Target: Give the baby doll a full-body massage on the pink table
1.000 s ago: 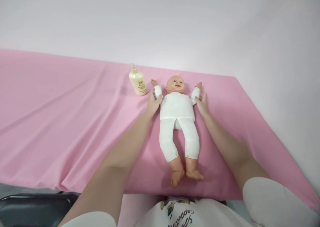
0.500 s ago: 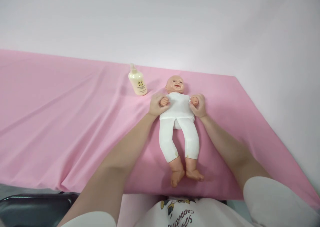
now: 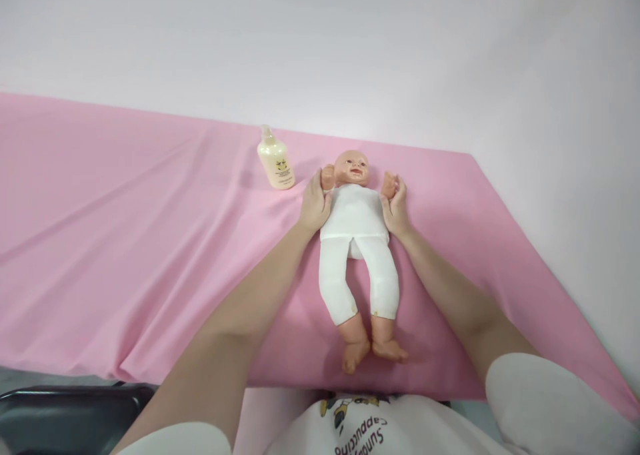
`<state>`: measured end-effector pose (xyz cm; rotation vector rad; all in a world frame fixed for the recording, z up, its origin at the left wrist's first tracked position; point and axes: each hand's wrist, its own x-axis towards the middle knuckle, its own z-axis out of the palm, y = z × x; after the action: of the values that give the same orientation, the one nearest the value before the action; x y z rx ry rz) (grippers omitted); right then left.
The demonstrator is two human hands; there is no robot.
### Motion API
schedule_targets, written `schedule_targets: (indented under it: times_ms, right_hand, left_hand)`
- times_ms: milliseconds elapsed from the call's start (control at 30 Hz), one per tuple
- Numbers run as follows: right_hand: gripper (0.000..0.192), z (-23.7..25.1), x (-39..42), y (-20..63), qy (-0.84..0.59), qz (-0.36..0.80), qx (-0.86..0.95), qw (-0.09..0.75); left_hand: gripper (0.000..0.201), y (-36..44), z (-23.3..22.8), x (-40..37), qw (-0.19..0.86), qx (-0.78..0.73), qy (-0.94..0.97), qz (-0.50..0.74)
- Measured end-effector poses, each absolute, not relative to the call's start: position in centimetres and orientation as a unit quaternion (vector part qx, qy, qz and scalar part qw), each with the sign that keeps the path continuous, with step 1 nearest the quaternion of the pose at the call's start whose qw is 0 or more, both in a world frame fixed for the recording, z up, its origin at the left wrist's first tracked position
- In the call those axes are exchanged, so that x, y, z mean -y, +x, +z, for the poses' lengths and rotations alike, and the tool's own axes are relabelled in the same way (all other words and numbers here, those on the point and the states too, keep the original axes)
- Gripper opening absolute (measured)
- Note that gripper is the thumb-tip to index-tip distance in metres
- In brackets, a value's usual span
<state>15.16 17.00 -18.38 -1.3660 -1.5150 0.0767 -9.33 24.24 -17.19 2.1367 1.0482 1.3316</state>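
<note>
A baby doll (image 3: 354,215) in a white top and white leggings lies on its back, head away from me and bare feet towards me. My left hand (image 3: 315,205) is closed around the doll's arm on the left, whose small fist shows beside the doll's head. On the other side my right hand (image 3: 397,208) grips the doll's other arm, with the thumb on the inner side and fingers behind the doll's hand. Both doll arms are raised to about head height.
A pale yellow pump bottle (image 3: 277,167) stands left of the doll's head. The pink cloth (image 3: 150,241) covers the table and has folds on the left. A white wall rises behind it. At the lower left is a black chair (image 3: 70,415).
Both my hands have moved the doll's arms upward, from beside its chest to beside its head. The doll's body and the bottle have stayed in place.
</note>
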Motion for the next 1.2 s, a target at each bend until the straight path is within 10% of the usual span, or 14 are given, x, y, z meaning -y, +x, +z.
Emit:
schedule_targets:
  times_ms: [867,1200]
  right_hand:
    - [0.073,-18.6,-17.4,17.3,-0.706,0.157,0.515,0.460]
    - [0.083,-19.0,-18.2,17.0,-0.574,0.168,0.523,0.607]
  left_hand:
    - [0.056,-10.0,-19.0,-26.4,0.262,-0.518,0.701,0.416]
    - [0.094,-9.8,-17.9,-25.2,0.266,-0.423,0.668,0.552]
